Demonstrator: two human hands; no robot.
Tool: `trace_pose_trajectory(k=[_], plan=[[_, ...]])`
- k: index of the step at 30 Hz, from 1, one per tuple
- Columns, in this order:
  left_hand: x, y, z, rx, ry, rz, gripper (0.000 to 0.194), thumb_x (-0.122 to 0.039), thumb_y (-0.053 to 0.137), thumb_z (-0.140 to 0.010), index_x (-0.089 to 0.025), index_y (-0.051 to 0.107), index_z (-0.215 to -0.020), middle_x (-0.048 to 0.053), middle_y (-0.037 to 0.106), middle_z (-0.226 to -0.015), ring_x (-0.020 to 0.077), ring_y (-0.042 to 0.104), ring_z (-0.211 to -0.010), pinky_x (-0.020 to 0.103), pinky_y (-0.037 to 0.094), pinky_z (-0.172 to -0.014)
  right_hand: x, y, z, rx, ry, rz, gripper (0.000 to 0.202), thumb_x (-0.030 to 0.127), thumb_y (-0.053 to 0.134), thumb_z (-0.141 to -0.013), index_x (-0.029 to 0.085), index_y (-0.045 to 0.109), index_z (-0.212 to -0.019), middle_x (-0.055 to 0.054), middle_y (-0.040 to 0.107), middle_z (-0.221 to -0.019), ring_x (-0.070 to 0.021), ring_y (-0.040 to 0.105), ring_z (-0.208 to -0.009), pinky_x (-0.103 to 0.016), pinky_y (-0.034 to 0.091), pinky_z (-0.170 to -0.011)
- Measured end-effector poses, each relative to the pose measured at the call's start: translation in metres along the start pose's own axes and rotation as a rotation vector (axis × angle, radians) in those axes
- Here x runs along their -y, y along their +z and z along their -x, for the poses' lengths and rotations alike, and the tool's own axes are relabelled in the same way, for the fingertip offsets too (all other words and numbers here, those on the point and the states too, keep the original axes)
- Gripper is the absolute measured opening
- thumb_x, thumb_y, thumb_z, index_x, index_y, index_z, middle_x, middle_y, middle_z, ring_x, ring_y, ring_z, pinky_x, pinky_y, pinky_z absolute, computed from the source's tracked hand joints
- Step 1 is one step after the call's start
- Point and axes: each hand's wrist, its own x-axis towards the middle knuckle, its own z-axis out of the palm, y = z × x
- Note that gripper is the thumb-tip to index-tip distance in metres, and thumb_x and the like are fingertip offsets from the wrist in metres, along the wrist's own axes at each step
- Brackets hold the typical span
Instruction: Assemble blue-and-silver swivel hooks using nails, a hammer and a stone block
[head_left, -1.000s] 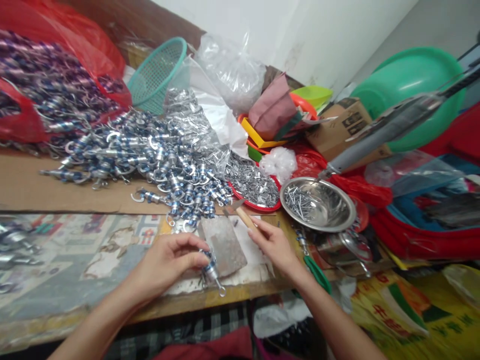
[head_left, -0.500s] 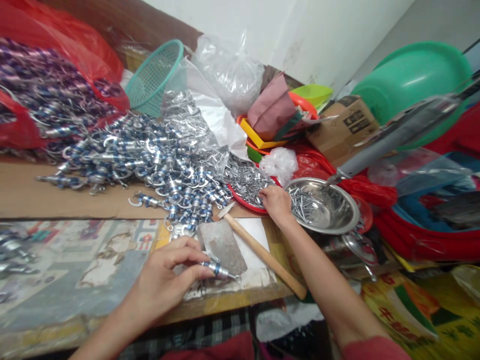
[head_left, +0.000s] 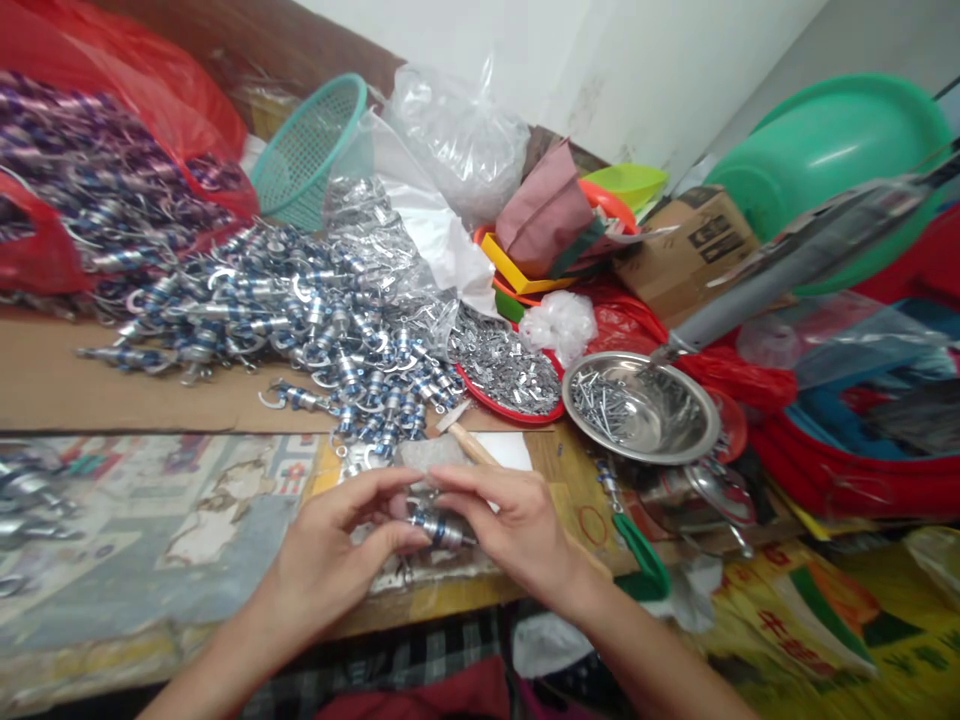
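Note:
My left hand (head_left: 330, 545) is closed round a silver metal fitting with blue rings (head_left: 442, 529), thumb and fingers pinching its left part. Over the fitting's right end comes my right hand (head_left: 525, 530), its fingers pinched close to the left fingertips. Whatever small piece the right fingers hold is hidden. Behind the hands lie a grey block (head_left: 429, 453) and a hammer (head_left: 472, 447), its wooden handle partly covered by the right hand. A large heap of similar blue-ringed fittings (head_left: 300, 300) spreads across the cardboard.
A red tray (head_left: 517, 415) holds small metal pieces. Beside it, a steel bowl (head_left: 667, 455) contains metal pins. A teal basket (head_left: 307, 150), a clear plastic bag (head_left: 457, 140), and a cardboard box (head_left: 686, 250) stand behind. A grey tool (head_left: 772, 285) slants above the bowl.
My right hand has moved from the red tray back left and toward me, to the fitting. My left hand still holds the fitting in about the same place.

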Motion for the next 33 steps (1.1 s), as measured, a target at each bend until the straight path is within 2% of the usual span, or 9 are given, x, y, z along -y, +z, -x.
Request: trace_pose_trajectory(k=[4, 11, 16, 19, 22, 24, 26, 29, 33], plan=[[0.0, 0.003, 0.0, -0.022, 0.025, 0.075, 0.031, -0.013, 0.067, -0.063, -0.019, 0.065, -0.094, -0.006, 0.061, -0.061, 0.0116, 0.06, -0.057, 0.021, 0.05, -0.058, 0.001, 0.005, 0.006, 0.013, -0.035, -0.045, 0.033, 0.003, 0.052, -0.08, 0.017, 0.066, -0.106, -0.006, 0.072, -0.095, -0.0144, 0.068, -0.082, -0.023, 0.055, -0.074], [-0.002, 0.003, -0.001, -0.019, 0.003, 0.033, 0.035, -0.016, 0.065, -0.064, -0.014, 0.066, -0.099, -0.002, 0.065, -0.059, 0.014, 0.062, -0.054, 0.024, 0.05, -0.056, 0.003, 0.016, 0.01, -0.132, 0.138, -0.347, 0.044, 0.001, 0.06, -0.072, 0.027, 0.065, -0.107, 0.002, 0.073, -0.08, -0.0111, 0.069, -0.071, -0.021, 0.057, -0.069], [-0.004, -0.001, 0.0, 0.007, 0.09, -0.072, 0.014, -0.018, 0.066, -0.065, -0.02, 0.076, -0.075, 0.001, 0.069, -0.064, 0.0154, 0.063, -0.063, 0.024, 0.048, -0.062, -0.002, 0.02, 0.015, -0.103, 0.147, -0.426, 0.049, 0.004, 0.059, -0.074, 0.027, 0.057, -0.117, 0.0, 0.07, -0.084, -0.0125, 0.068, -0.074, -0.023, 0.058, -0.067], [-0.006, -0.002, 0.0, 0.019, 0.048, -0.033, 0.011, -0.021, 0.065, -0.067, -0.024, 0.076, -0.066, 0.001, 0.07, -0.066, 0.0147, 0.063, -0.064, 0.022, 0.047, -0.06, -0.003, 0.017, 0.019, -0.098, 0.042, -0.333, 0.046, 0.007, 0.058, -0.078, 0.025, 0.053, -0.12, -0.004, 0.066, -0.094, -0.0142, 0.066, -0.081, -0.027, 0.057, -0.071], [-0.008, -0.004, 0.0, -0.038, -0.057, 0.033, 0.008, -0.024, 0.067, -0.066, -0.024, 0.074, -0.065, 0.0, 0.071, -0.07, 0.0152, 0.063, -0.068, 0.022, 0.047, -0.064, -0.003, 0.011, 0.024, -0.131, -0.163, -0.054, 0.046, 0.012, 0.067, -0.073, 0.019, 0.053, -0.116, -0.011, 0.06, -0.105, -0.0198, 0.061, -0.095, -0.034, 0.054, -0.081], [-0.011, -0.006, 0.0, -0.036, -0.078, 0.009, 0.01, -0.028, 0.065, -0.068, -0.022, 0.072, -0.065, -0.001, 0.07, -0.068, 0.0152, 0.062, -0.067, 0.022, 0.046, -0.064, -0.004, 0.007, 0.026, -0.094, -0.299, 0.107, 0.039, 0.009, 0.065, -0.074, 0.017, 0.056, -0.11, -0.012, 0.061, -0.102, -0.0195, 0.06, -0.096, -0.032, 0.054, -0.08], [-0.014, -0.006, 0.0, -0.027, -0.033, -0.089, 0.013, -0.029, 0.062, -0.071, -0.021, 0.07, -0.064, -0.001, 0.068, -0.066, 0.015, 0.06, -0.064, 0.023, 0.045, -0.063, -0.005, 0.005, 0.027, -0.047, -0.422, 0.198, 0.029, 0.003, 0.055, -0.079, 0.015, 0.058, -0.105, -0.011, 0.064, -0.095, -0.0173, 0.062, -0.091, -0.029, 0.055, -0.076], [-0.017, -0.005, 0.001, -0.038, 0.109, -0.236, 0.015, -0.028, 0.059, -0.076, -0.021, 0.067, -0.065, -0.001, 0.065, -0.065, 0.015, 0.058, -0.064, 0.023, 0.044, -0.063, -0.005, 0.001, 0.024, -0.019, -0.57, 0.291, 0.023, 0.003, 0.047, -0.083, 0.009, 0.061, -0.1, -0.014, 0.066, -0.091, -0.0207, 0.061, -0.095, -0.032, 0.055, -0.078], [-0.016, -0.005, 0.003, -0.097, 0.237, -0.27, 0.014, -0.024, 0.057, -0.077, -0.022, 0.067, -0.068, 0.001, 0.065, -0.076, 0.0166, 0.06, -0.074, 0.022, 0.045, -0.068, -0.001, -0.001, 0.019, 0.006, -0.553, 0.337, 0.025, 0.005, 0.044, -0.084, 0.01, 0.061, -0.102, -0.014, 0.067, -0.089, -0.0206, 0.062, -0.093, -0.032, 0.055, -0.078]])
